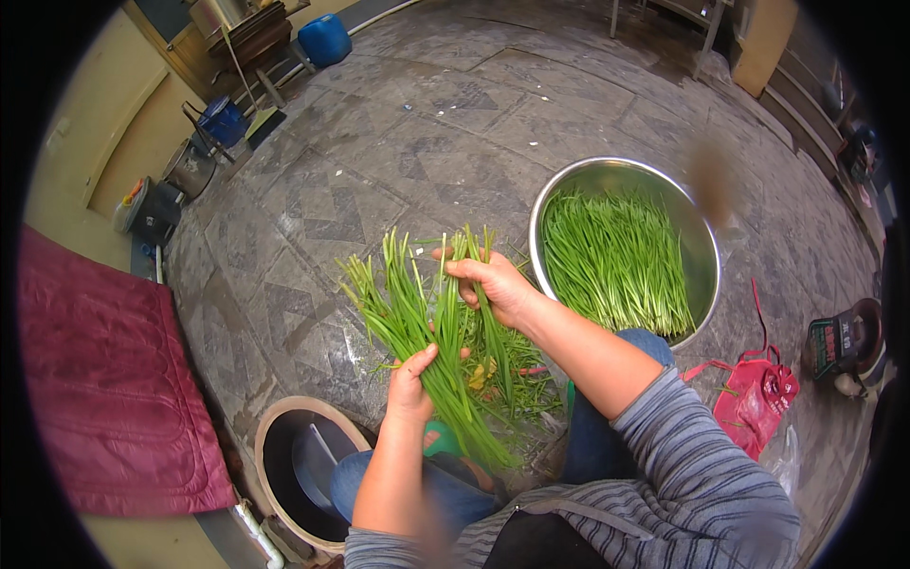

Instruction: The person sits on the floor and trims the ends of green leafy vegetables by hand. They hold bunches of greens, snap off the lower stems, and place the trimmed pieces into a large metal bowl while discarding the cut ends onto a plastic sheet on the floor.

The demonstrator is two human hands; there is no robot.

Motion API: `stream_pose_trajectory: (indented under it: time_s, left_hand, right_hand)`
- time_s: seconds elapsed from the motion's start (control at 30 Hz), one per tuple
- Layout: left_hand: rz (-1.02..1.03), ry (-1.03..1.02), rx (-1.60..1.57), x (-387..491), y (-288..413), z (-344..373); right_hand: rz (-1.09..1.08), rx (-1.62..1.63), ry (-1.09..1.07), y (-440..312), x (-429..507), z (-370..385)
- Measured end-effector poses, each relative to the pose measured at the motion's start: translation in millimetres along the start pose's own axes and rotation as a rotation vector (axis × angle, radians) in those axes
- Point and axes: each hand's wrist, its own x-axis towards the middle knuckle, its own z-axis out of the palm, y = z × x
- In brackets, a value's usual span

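Note:
A bunch of long green garlic chives [426, 323] is gripped around its middle by my left hand [412, 387], with the pale cut ends pointing away from me and the leaves hanging toward my feet. My right hand [494, 284] pinches several stalks [455, 249] near their pale ends, just to the right of the bunch. Loose chive scraps [530, 377] lie in a heap on the floor beneath both hands, with a yellow leaf among them. Right of my right hand, a steel basin [700, 263] holds many chives [615, 256] laid side by side.
A round crock [266, 434] stands by my left knee. On the right lie a red bag [753, 405] and clear plastic [785, 462]. A dark red quilted cover [121, 377] hangs at the left. A broom [263, 124], buckets [222, 117] and a blue drum [325, 40] stand farther off.

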Motion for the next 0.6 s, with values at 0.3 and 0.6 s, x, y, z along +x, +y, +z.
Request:
stream_pose_trajectory:
  time_s: [0.3,0.6]
  left_hand:
    - [0.130,0.058,-0.121,8,3,-6]
    - [0.576,0.281,-0.223,-8,57,-38]
  right_hand:
    - [-0.014,-0.067,0.085,-1,4,-4]
    - [-0.346,-0.228,0.427,-52,6,-42]
